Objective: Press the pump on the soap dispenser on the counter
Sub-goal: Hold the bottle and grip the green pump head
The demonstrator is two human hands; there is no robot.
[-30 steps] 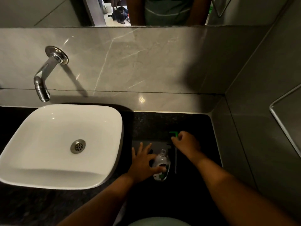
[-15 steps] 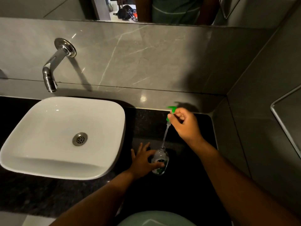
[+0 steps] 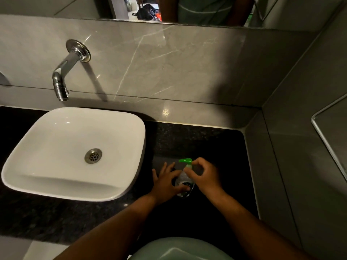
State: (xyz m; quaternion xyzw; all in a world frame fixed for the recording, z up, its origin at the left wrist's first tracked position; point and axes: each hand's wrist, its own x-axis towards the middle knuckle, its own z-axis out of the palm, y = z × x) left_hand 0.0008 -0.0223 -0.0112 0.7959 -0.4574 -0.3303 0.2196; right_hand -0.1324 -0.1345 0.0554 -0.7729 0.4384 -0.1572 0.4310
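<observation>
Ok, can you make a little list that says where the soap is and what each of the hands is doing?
soap dispenser: clear bottle, upright on the dark counter, right of the sink
pump: green, on top of the bottle
left hand: holds the bottle's side
right hand: fingers at the bottle's neck, just below the pump
tap: no water running

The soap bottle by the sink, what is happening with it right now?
A person stands at a dark counter beside a white basin. The left hand steadies the clear soap dispenser by its body, while the right hand holds it near the neck, fingers just under the green pump. The pump sits on the bottle. Whether it is being pressed cannot be told.
</observation>
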